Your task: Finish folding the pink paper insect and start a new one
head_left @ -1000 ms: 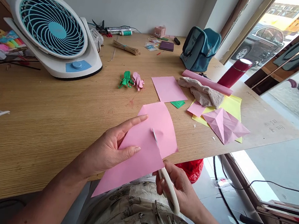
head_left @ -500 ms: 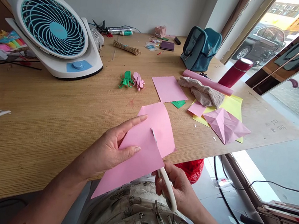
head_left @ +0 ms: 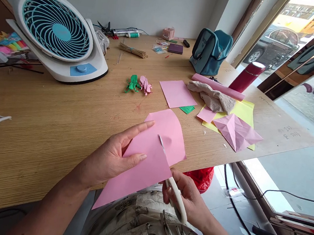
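A pink sheet of paper (head_left: 135,172) is held over the table's front edge by my left hand (head_left: 117,154), its thumb on top and the other fingers along the far side and beneath. My right hand (head_left: 184,194) grips white-handled scissors (head_left: 177,199) at the paper's right corner. A slit runs up into the sheet from that corner, and a sliver of blade shows at its upper end. Most of the blades are hidden under the paper. Beyond the slit, the far part of the sheet curves over the tabletop.
Green and pink origami figures (head_left: 138,84) stand mid-table. To the right lie a flat pink sheet (head_left: 177,93), a beige cloth (head_left: 213,96), yellow paper (head_left: 244,109) and creased pink paper (head_left: 237,132). A fan (head_left: 60,35) stands left; a red flask (head_left: 246,77) and teal bag (head_left: 212,51) are at the back right.
The pink sheet and my left hand have shifted very slightly toward the lower left. The scissors stay in my right hand, and the slit looks nearly the same.
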Demonstrator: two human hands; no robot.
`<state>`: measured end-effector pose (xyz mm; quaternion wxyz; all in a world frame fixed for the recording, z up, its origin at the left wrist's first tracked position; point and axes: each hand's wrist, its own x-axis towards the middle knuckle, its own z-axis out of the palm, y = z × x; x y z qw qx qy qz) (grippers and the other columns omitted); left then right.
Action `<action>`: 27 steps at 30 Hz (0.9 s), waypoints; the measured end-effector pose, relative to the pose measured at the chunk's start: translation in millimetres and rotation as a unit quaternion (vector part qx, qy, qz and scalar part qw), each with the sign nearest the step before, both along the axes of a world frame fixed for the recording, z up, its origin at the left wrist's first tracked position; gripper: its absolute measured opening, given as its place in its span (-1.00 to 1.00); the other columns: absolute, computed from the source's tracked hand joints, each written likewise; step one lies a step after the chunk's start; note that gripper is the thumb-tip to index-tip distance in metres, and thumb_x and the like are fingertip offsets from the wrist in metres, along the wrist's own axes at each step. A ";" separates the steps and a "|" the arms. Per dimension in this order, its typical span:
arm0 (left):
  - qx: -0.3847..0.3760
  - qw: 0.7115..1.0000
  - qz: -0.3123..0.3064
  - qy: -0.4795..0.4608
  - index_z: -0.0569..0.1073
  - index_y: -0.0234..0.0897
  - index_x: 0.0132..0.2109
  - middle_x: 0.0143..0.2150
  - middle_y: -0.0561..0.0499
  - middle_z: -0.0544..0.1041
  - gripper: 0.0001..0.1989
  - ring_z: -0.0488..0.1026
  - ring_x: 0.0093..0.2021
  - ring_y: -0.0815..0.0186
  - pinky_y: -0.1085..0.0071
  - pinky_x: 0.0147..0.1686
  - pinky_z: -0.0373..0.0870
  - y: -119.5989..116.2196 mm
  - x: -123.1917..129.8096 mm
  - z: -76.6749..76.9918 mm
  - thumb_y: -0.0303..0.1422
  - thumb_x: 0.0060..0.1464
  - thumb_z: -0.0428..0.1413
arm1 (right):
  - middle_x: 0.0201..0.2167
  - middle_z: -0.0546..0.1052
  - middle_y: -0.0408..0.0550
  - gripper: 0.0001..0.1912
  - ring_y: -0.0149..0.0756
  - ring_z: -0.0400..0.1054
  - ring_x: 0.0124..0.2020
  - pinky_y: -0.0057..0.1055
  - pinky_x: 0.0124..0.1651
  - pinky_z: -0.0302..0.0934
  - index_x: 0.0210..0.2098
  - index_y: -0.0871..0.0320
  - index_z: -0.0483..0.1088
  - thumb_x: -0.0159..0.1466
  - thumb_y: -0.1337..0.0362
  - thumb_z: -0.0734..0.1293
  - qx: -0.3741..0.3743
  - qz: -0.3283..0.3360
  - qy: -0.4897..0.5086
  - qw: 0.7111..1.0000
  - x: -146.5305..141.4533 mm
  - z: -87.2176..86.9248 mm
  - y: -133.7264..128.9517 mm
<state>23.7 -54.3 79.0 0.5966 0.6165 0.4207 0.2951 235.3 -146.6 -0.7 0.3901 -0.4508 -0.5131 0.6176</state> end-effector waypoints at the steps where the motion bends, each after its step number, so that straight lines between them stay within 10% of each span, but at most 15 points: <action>1: -0.002 1.000 0.001 0.000 0.22 -0.17 0.37 0.36 -0.14 0.30 -0.25 0.37 0.24 0.00 0.30 0.10 0.45 0.1 0.0 0.3 -0.27 0.06 0.26 | -0.52 0.40 -0.15 -0.52 -0.39 0.27 -0.47 -0.44 -0.41 0.15 -0.36 0.16 0.33 0.26 -0.17 0.31 0.004 -0.003 -0.001 1.000 -0.2 -0.8 0.0; 16: 0.085 0.996 0.014 0.032 0.26 -0.19 0.36 0.44 -0.12 0.15 -0.27 0.15 0.39 -0.02 0.10 0.37 0.06 5.4 -8.4 1.0 -0.29 0.06 0.26 | -0.51 0.40 -0.16 -0.51 -0.37 0.28 -0.46 -0.42 -0.37 0.19 -0.23 0.17 0.37 0.23 -0.17 0.32 -0.041 0.059 0.025 0.997 10.6 -7.8 -7.9; 27: 0.099 0.993 0.043 0.047 0.24 -0.19 0.37 0.46 -0.10 0.09 -0.23 0.19 0.37 -0.04 0.12 0.34 0.13 9.4 -20.6 4.3 -0.26 0.03 0.27 | -0.58 0.37 -0.13 -0.40 -0.39 0.23 -0.56 -0.43 -0.48 0.09 -0.25 0.19 0.41 0.17 -0.27 0.32 -0.064 0.154 0.018 0.986 66.6 16.6 -12.5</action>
